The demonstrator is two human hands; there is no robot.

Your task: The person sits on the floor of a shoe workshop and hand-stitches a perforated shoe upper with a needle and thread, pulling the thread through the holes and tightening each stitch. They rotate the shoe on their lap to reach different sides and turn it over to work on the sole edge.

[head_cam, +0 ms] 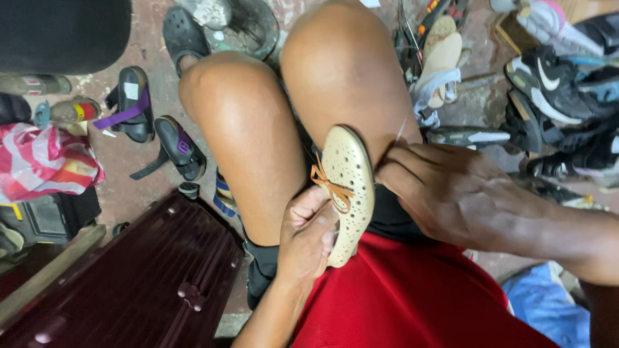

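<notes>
On the far left, a dark red case lies on the floor. Next comes the left hand, its fingers clamped on the near end of a cream shoe with small holes and an orange bow. The shoe rests on the person's right thigh, its long side running up toward the knee. The right hand sits just right of the shoe, fingers pinched together at its edge, holding a thin thread. Both hands touch the shoe.
</notes>
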